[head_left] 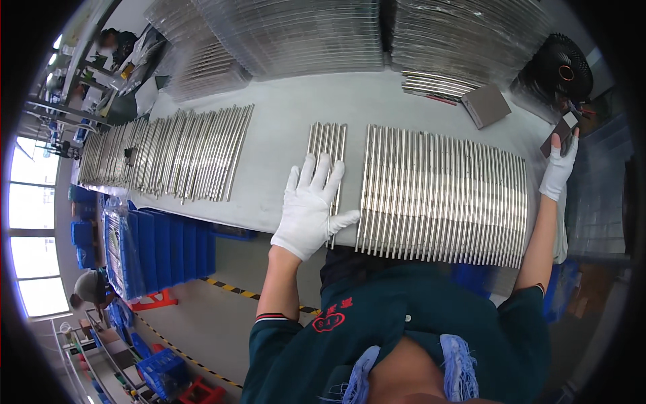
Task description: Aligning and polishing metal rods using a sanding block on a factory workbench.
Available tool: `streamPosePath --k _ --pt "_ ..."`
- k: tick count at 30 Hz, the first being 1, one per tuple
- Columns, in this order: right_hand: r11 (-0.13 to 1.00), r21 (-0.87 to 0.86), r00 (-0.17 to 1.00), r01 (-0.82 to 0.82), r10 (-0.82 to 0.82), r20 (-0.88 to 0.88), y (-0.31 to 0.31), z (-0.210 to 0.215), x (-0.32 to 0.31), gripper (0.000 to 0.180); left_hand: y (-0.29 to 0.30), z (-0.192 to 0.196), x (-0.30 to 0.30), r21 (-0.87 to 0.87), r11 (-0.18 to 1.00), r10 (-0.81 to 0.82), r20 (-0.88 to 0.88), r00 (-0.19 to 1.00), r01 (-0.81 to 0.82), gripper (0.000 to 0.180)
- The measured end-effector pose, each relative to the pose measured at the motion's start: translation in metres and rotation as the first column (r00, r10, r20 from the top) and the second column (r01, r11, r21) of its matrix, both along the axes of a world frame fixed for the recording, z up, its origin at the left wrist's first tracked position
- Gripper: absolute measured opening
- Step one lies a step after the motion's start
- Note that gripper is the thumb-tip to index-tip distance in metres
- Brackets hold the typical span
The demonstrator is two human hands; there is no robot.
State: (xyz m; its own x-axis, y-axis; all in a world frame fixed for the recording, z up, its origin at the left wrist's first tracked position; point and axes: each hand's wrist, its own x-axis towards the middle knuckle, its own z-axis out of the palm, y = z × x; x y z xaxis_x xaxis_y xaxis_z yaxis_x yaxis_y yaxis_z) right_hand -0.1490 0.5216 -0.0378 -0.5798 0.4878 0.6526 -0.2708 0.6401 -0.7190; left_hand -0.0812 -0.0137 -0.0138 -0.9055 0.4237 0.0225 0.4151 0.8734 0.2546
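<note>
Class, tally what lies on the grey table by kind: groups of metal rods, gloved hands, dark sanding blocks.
Groups of metal rods: 3
Gloved hands: 2, left hand, right hand
Dark sanding blocks: 2
Total: 7

A long pale grey worktable (282, 114) carries everything. Near its middle lies a small cluster of shiny metal rods (328, 145), side by side. Just right of that cluster sits a wide row of the same metal rods (444, 195); well to its left, a fanned spread of longer rods (168, 158). Beyond the cluster, stacks of clear plastic trays (303, 34) line the far edge, and far right lies a flat brown-grey block (486, 105).
</note>
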Motion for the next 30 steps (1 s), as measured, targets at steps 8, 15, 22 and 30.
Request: streamPosePath --k 8,15,22,30 --pt "0.995 0.019 0.995 0.101 -0.102 0.02 -0.012 0.009 0.002 0.079 0.04 0.0 0.003 0.028 0.987 -0.156 -0.051 0.986 0.158 0.095" --pt "0.993 -0.041 0.993 0.109 -0.11 -0.036 -0.008 0.012 0.008 0.079 0.009 0.004 -0.003 -0.026 0.998 -0.057 -0.005 0.998 0.057 0.086" --pt "0.995 -0.089 0.998 0.042 -0.045 -0.034 -0.017 0.017 0.005 0.081 0.001 0.015 0.001 -0.121 0.991 0.045 -0.071 0.996 -0.053 0.087" --pt "0.988 -0.154 1.0 -0.029 0.028 -0.009 -0.027 0.01 0.0 0.085 0.1 0.007 0.008 0.024 0.93 -0.365 -0.031 0.93 0.366 0.095"
